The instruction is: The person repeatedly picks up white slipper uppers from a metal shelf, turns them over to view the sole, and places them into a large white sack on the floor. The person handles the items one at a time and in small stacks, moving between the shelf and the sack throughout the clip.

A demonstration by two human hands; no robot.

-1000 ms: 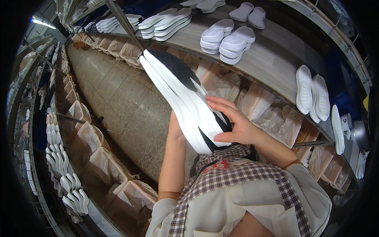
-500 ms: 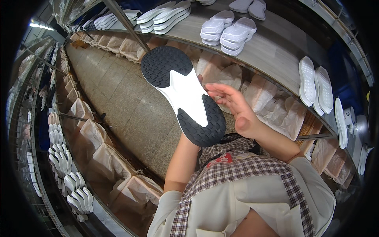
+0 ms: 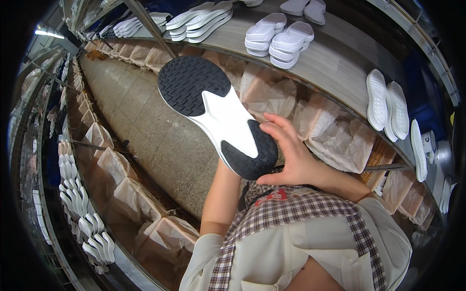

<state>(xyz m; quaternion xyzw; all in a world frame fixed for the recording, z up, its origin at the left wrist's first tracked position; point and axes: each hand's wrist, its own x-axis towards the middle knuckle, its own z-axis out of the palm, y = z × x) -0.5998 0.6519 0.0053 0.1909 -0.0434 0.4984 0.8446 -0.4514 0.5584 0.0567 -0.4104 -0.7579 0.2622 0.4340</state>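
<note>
A shoe sole [image 3: 228,119] is held tilted in front of me, its underside toward me. It has a white midsole with black tread at the forefoot and heel. My left hand [image 3: 244,105] supports it from behind; most of that hand is hidden, with only a bit of finger showing past the sole's right edge. My right hand [image 3: 291,157] is curved around the heel, fingertips on the heel's upper right edge and thumb along its lower end.
A grey shelf [image 3: 340,63] to the front and right carries stacked white soles [image 3: 291,41] and paired ones [image 3: 388,104]. Cloth-lined bins [image 3: 335,138] stand beneath it. More lined bins [image 3: 128,194] and a rack of white soles [image 3: 75,194] run along the left. A tiled floor aisle [image 3: 145,116] lies between.
My right hand has come down and in from beside the sole to the heel, its thumb now at the heel's end. The sole's toe has shifted slightly left and closer.
</note>
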